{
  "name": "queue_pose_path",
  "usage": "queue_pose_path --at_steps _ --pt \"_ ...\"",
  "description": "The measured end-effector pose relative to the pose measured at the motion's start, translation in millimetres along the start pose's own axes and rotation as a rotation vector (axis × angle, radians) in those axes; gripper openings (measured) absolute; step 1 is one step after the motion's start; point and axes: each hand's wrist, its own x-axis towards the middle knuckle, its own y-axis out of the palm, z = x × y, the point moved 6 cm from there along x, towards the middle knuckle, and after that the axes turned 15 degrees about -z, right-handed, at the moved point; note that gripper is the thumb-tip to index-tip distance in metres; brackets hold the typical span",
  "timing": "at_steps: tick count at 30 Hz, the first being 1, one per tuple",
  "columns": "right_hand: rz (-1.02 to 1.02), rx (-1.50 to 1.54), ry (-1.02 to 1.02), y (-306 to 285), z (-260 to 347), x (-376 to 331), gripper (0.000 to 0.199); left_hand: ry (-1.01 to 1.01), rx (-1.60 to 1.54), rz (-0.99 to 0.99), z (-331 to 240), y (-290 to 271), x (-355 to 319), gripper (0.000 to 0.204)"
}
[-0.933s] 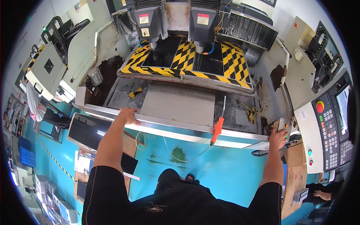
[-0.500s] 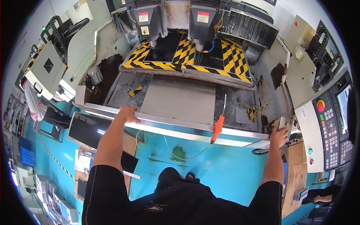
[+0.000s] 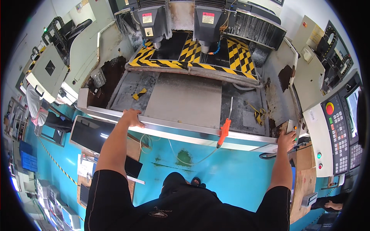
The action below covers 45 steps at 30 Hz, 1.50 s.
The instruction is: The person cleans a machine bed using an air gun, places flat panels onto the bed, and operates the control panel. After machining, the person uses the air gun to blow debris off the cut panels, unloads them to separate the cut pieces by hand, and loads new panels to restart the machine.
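My left hand (image 3: 133,117) rests on the metal front rim (image 3: 175,127) of a large machine, thumb and fingers apart. At the right corner, my right hand (image 3: 286,141) is wrapped over a small button box (image 3: 289,126); part of the box is hidden under the fingers. Between my hands an orange air gun (image 3: 224,133) hangs over the rim, its thin nozzle pointing up. Beyond the rim lies a bare metal plate (image 3: 184,101). Farther back is the machine table (image 3: 189,68), edged with yellow-black striped tape, under two dark spindle heads (image 3: 154,27).
A control panel (image 3: 339,134) with a red stop button stands at the right. Wooden benches (image 3: 304,177) flank me on both sides. A hose (image 3: 192,163) loops down from the air gun. Parts of other people (image 3: 332,205) show at the far right and left.
The striped machine table has shifted slightly away from me, exposing a little more of the plate. Both my hands and the air gun stay in place.
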Motion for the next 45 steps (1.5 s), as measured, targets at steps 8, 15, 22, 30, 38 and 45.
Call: queue_pose_path --at_steps 8,15,22,30,38,45 --pt "0.053 -0.045 0.005 4 -2 -2 0.08 0.001 -0.008 -0.002 1 4 1 0.1" --pt "0.035 -0.028 0.0 1 -2 -2 0.081 0.006 -0.001 -0.009 1 5 0 0.1" --pt "0.038 -0.028 0.002 3 -3 -3 0.081 -0.009 0.029 0.002 2 5 -2 0.1" --pt "0.027 -0.018 -0.002 4 -6 -5 0.08 -0.011 -0.073 -0.026 3 7 -3 0.098" --pt "0.069 -0.057 0.011 8 -9 -6 0.081 -0.002 -0.067 -0.025 4 10 -2 0.099" --pt "0.037 -0.031 0.008 5 -8 -6 0.081 0.011 -0.07 -0.037 7 13 -1 0.1"
